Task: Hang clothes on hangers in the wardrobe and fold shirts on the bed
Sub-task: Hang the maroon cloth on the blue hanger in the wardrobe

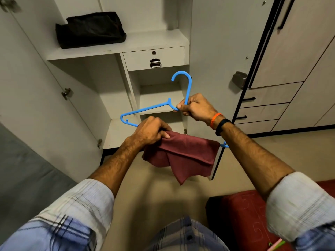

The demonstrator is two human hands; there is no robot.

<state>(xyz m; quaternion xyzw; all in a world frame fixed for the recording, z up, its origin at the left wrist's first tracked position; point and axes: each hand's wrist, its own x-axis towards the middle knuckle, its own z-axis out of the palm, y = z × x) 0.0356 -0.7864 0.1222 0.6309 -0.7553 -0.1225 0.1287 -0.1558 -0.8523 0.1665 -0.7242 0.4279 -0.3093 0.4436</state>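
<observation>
an open white wardrobe (116, 98) with bare shelves, a small drawer (154, 56) with a metal handle, and a folded black bundle (89, 29) on the top shelf. beside it stand pale cabinets (282, 95) with black handles. beige floor (155, 192), grey mattress (23, 171) at left.

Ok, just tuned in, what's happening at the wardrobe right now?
A person stands at the open wardrobe putting a maroon cloth on a blue hanger. The right hand grips the hanger at the base of its hook, and the left hand pinches the cloth, which is draped over the hanger's bottom bar. The hanger is not yet hung inside.
</observation>
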